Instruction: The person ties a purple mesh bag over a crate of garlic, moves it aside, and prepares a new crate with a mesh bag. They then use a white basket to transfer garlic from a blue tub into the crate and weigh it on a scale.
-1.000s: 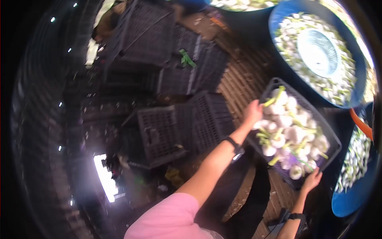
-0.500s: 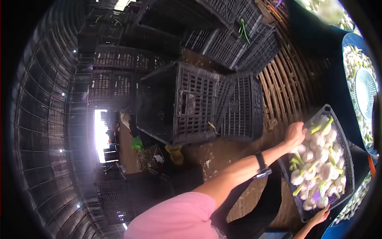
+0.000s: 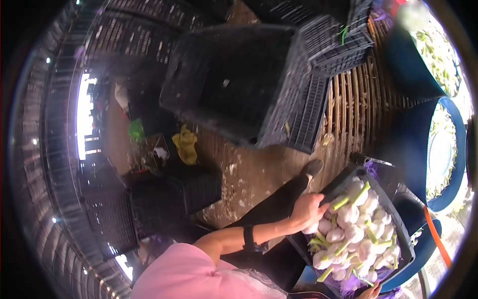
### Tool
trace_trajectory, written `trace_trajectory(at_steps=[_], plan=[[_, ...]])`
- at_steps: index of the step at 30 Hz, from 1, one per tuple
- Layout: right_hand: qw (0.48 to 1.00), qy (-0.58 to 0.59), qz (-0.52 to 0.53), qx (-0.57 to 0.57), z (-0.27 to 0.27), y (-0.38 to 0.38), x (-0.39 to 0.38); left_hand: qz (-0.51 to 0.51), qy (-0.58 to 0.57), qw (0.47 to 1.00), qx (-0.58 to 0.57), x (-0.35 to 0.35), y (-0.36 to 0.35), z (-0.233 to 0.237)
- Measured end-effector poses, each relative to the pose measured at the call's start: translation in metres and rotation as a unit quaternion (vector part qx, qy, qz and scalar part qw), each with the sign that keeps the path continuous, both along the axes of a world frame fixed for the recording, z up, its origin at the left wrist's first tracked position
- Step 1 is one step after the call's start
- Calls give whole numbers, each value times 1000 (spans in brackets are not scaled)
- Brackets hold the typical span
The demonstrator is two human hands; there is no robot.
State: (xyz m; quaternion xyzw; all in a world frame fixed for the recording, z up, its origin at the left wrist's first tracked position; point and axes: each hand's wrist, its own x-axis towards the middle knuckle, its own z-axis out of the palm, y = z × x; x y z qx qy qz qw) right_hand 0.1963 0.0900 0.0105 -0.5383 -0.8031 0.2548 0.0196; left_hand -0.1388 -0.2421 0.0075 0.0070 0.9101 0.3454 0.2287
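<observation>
Both my hands grip a black plastic crate heaped with garlic bulbs, white with short green stems. My left hand, a dark watch on its wrist, is closed on the crate's near-left rim, with garlic just beside the fingers. At the lower edge of the view, my right hand holds the crate's bottom rim; only its fingers and part of the hand show. Purple netting lies in the crate under the bulbs. The crate is tilted in the view, close in front of my body.
Blue tubs of garlic line the right side, one with a pale basket inside. A large empty black crate stands ahead among stacked crates. A slatted bamboo floor, a yellow bag and my shoe also show.
The garlic crate has come away from the tubs, left and toward my body, with both hands still on it. My view has shifted, so the stacked crates appear higher up.
</observation>
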Motion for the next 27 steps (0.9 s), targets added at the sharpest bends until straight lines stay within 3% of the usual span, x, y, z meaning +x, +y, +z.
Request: trace_trajectory(at_steps=[2, 4, 6, 7, 10, 13, 19, 23, 27], plan=[[999, -30, 40, -3, -1, 11, 1, 23, -50, 998, -9, 8, -23, 21], [995, -78, 53, -18, -1, 17, -4, 70, 15, 997, 14, 23, -53, 24], [994, -20, 107, 3, -2, 4, -28, 106, 7, 994, -23, 39, -75, 33], [994, 61, 94, 14, 23, -45, -75, 127, -4, 992, -28, 45, -91, 35], [985, 16, 168, -38, -8, -56, -84, 165, 16, 985, -50, 65, -143, 25], [978, 33, 189, -86, -21, -97, -118, 181, -35, 976, -112, 72, -190, 24], [961, 69, 215, -157, -61, -227, -158, 320, -91, 938, -96, 80, -319, -19], [958, 44, 194, -209, -69, -331, -189, 349, -74, 923, -141, 57, -406, -33], [947, -5, 241, -211, -79, -424, -203, 336, -76, 921, -182, 19, -495, -17]])
